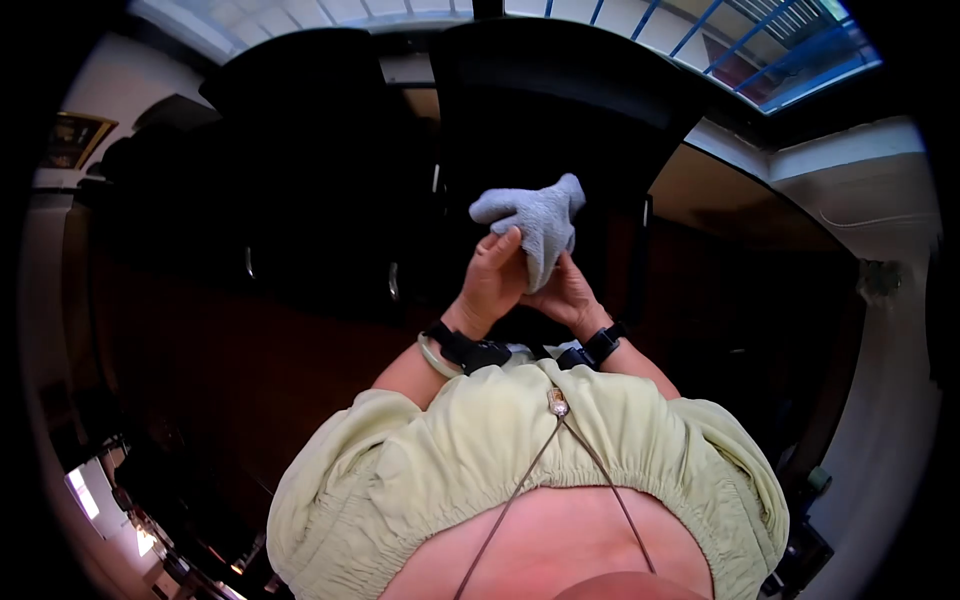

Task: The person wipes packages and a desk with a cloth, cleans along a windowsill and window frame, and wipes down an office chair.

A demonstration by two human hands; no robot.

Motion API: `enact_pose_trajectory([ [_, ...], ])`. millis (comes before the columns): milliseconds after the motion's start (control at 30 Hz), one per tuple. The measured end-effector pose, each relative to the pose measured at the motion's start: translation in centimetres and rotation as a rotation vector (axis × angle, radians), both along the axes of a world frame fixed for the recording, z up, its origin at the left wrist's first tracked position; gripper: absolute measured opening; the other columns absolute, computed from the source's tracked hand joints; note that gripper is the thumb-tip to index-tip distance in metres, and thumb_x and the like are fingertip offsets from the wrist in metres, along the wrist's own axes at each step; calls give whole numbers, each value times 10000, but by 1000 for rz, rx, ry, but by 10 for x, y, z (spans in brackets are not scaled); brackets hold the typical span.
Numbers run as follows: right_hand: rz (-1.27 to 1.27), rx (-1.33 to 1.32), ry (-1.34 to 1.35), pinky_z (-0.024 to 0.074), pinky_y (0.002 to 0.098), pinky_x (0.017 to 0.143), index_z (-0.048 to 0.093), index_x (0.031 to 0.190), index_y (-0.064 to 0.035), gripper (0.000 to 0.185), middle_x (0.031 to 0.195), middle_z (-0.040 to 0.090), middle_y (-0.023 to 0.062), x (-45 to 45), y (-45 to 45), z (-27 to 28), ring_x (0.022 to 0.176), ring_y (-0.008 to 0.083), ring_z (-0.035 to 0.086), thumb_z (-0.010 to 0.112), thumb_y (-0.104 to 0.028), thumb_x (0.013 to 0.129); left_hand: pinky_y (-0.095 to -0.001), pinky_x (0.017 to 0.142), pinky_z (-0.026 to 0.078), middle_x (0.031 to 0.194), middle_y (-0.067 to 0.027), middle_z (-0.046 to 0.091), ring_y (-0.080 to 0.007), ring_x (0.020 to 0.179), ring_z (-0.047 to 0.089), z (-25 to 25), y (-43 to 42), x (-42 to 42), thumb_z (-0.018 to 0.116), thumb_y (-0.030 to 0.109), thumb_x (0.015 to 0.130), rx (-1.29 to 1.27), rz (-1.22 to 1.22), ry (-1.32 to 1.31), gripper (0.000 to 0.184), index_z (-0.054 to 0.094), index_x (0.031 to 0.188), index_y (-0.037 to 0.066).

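Note:
A light blue-grey cloth [540,222], fuzzy like a towel, is bunched up in front of my chest with several folds sticking out at the top. My left hand [492,280] grips its lower left side, the thumb pressed on the front. At the lower right, my right hand [568,295] pinches the fabric from below, and its fingers are partly hidden behind the cloth. My wrists are close together, each with a black band [603,343], and a pale bangle [436,356] sits on the left one.
Two large black chair-like backs [560,75] stand ahead of me, under windows with blue bars [690,45]. Shiny metal handle-like pieces [393,282] show in the dark area at left. A brown panel [720,200] and a pale wall [890,235] lie to the right.

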State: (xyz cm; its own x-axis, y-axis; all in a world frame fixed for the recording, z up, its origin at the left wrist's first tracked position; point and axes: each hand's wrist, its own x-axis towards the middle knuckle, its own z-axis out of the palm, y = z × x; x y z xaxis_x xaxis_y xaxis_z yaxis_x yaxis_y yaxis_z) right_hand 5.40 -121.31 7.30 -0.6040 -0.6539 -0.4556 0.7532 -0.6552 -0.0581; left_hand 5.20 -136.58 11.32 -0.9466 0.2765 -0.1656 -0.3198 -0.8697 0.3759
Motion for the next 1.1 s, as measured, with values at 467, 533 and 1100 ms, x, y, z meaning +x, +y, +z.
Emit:
enact_pose_trajectory([
  [467,-662,315,110,474,494,923,607,1064,-92,310,1058,654,96,-55,58,14,1015,300,610,549,-362,923,-340,858,521,982,-62,666,-162,920,634,-34,-23,-51,612,253,922,-425,107,131,226,662,1012,51],
  [533,-724,271,259,416,488,991,572,1136,-105,327,1134,622,91,-58,55,19,1088,288,566,548,-351,922,-337,847,530,977,-76,663,-173,910,642,-36,-28,-57,607,264,925,-470,79,190,241,652,1023,48],
  [1100,-660,50,775,232,590,1079,462,1303,-80,438,1347,480,140,-185,117,-49,1287,334,397,570,-247,913,-411,896,494,1012,-102,654,-237,960,625,-84,27,-211,528,304,953,-540,126,364,279,612,1062,62],
])
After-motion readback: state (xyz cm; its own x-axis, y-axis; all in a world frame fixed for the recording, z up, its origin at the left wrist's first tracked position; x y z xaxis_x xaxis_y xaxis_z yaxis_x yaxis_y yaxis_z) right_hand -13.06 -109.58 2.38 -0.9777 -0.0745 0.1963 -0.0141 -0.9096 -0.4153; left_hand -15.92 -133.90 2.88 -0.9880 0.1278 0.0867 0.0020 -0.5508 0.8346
